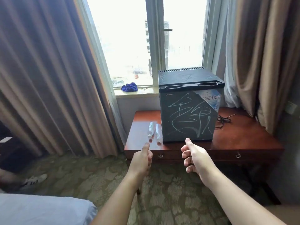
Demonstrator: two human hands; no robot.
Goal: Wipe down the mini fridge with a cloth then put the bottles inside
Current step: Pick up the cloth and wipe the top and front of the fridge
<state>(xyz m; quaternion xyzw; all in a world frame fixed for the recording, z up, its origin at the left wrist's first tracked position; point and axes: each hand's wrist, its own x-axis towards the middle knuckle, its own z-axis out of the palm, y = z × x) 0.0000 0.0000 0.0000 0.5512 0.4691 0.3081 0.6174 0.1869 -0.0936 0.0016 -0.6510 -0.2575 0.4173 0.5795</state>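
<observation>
A dark mini fridge [188,114] stands on a reddish wooden table [243,137], its door closed and scrawled with white marks. Two clear bottles [154,132] with red caps lie side by side on the table, just left of the fridge. A crumpled blue cloth [129,87] sits on the window sill behind. My left hand [142,159] hovers in front of the table edge below the bottles, fingers curled, thumb up, holding nothing. My right hand [194,157] hangs before the fridge's lower front, fingers curled, thumb raised, also holding nothing.
Heavy brown curtains [48,78] flank the window on both sides. A black power cord [222,120] lies on the table right of the fridge. A patterned carpet covers the floor; a bed corner [40,208] and someone's shoe [34,180] are at lower left.
</observation>
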